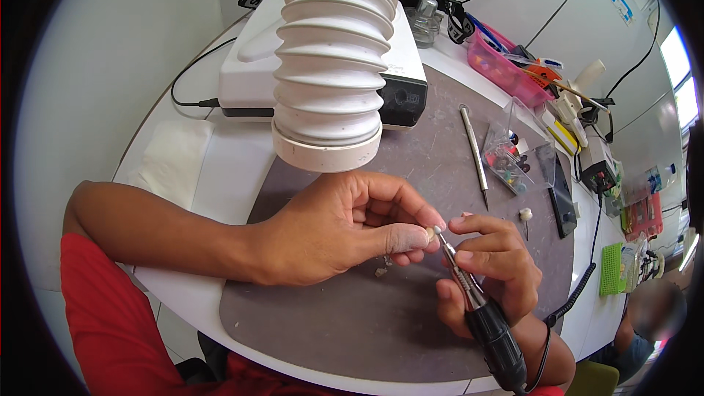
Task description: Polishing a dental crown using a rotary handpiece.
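Between the thumb and fingers of my left hand point(341, 227) is a small cream tooth-like piece point(430, 235), mostly covered by the fingertips. My right hand point(502, 260) is closed around a rotary handpiece point(493, 330) with a metal nose and black body. A small pale rounded bit point(438, 230) at its tip meets the piece, or lies very close to it; I cannot tell which. Whitish dust coats my left thumb. Below the fingers, a few pale crumbs point(380, 272) lie on the grey-brown mat point(315, 330).
A white ribbed hose point(334, 59) hangs over the mat, before a white machine point(249, 66). To the right lie a metal pen-like tool point(474, 148), a clear box point(513, 158) of small parts, a white-headed bit point(526, 214) and a dark phone point(563, 202). Behind stands a pink basket point(506, 73).
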`<action>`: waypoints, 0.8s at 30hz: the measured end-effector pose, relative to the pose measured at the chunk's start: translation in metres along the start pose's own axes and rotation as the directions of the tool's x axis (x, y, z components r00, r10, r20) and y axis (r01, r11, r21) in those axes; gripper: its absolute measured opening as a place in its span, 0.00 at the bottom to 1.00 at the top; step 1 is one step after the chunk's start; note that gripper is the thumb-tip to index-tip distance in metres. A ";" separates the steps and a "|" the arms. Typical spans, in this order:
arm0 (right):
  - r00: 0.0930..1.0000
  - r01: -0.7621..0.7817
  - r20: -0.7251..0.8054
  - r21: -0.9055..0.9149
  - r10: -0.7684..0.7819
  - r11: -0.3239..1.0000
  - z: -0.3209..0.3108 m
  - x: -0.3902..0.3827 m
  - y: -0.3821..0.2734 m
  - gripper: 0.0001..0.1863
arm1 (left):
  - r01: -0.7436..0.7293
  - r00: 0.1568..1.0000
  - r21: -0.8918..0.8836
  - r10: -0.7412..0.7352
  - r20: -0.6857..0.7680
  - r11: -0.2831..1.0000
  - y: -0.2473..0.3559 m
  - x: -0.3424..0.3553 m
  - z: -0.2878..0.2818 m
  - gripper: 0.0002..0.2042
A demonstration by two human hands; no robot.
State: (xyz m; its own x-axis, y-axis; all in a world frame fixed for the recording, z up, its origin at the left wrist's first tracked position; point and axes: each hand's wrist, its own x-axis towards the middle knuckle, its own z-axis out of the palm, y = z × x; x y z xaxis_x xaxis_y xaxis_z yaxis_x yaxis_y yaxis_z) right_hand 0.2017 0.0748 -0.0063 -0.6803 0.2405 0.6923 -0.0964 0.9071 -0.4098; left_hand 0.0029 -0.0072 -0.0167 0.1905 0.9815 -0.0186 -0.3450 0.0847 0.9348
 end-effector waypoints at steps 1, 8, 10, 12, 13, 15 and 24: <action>1.000 0.000 0.000 -0.003 0.000 1.000 0.000 0.000 -0.001 0.17 | -0.002 1.000 -0.013 0.002 0.004 1.000 0.000 0.000 0.000 0.08; 1.000 0.011 0.021 0.013 -0.011 1.000 0.000 0.000 0.000 0.17 | 0.009 1.000 -0.031 -0.009 0.002 0.999 0.000 0.000 0.000 0.08; 1.000 0.009 0.007 0.012 -0.009 1.000 0.001 0.000 0.001 0.17 | 0.015 1.000 -0.018 -0.015 -0.002 1.000 0.000 -0.001 0.000 0.08; 1.000 0.007 0.028 0.012 -0.007 1.000 -0.001 0.002 -0.002 0.17 | 0.018 1.000 -0.008 -0.018 0.002 1.000 0.001 0.000 0.000 0.08; 1.000 0.006 0.028 0.009 -0.006 1.000 -0.001 0.002 -0.002 0.17 | 0.014 1.000 -0.006 -0.014 0.004 1.000 0.001 0.000 0.000 0.08; 1.000 0.018 0.007 0.003 -0.018 1.000 0.001 0.001 0.000 0.16 | 0.013 1.000 -0.003 -0.013 -0.003 1.000 0.000 0.000 0.000 0.08; 1.000 0.006 -0.001 -0.008 -0.006 1.000 0.002 0.000 0.002 0.16 | 0.011 1.000 -0.045 -0.011 -0.001 0.999 -0.001 0.000 -0.001 0.08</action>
State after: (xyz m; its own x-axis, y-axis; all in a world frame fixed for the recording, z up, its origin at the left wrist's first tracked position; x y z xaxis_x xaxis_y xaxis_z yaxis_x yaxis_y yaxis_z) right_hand 0.2001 0.0760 -0.0079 -0.6789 0.2351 0.6956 -0.0946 0.9115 -0.4004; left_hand 0.0021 -0.0075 -0.0181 0.1935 0.9807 -0.0295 -0.3842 0.1034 0.9175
